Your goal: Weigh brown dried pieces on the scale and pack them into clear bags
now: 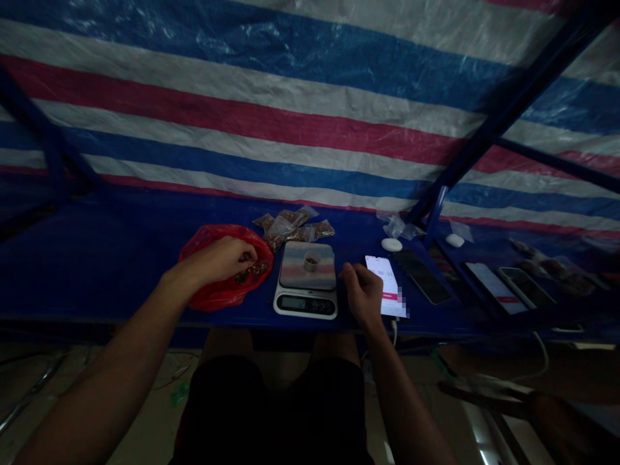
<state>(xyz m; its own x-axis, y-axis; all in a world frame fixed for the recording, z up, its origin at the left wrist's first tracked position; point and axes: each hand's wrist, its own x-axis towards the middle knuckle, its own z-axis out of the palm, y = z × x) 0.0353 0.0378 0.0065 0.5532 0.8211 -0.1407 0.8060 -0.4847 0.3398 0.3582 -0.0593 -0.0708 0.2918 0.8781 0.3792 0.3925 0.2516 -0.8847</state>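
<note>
My left hand (pixel 227 258) reaches into an open red plastic bag (pixel 213 294) of small brown pieces, fingers pinched together on some of them. A kitchen scale (pixel 307 281) stands to its right with a small cup (pixel 310 263) on its platform. My right hand (pixel 361 294) rests loosely curled on the blue table (pixel 121 271) between the scale and a lit phone (pixel 385 284); what it holds, if anything, is hidden. Several small clear bags of brown pieces (pixel 293 226) lie behind the scale.
A dark phone (pixel 422 276) and a white round thing (pixel 391 245) lie right of the lit phone. More phones (pixel 504 284) and clear bags sit further right. A striped tarp (pixel 310 116) hangs behind the table. A cable (pixel 542 355) dangles below the edge.
</note>
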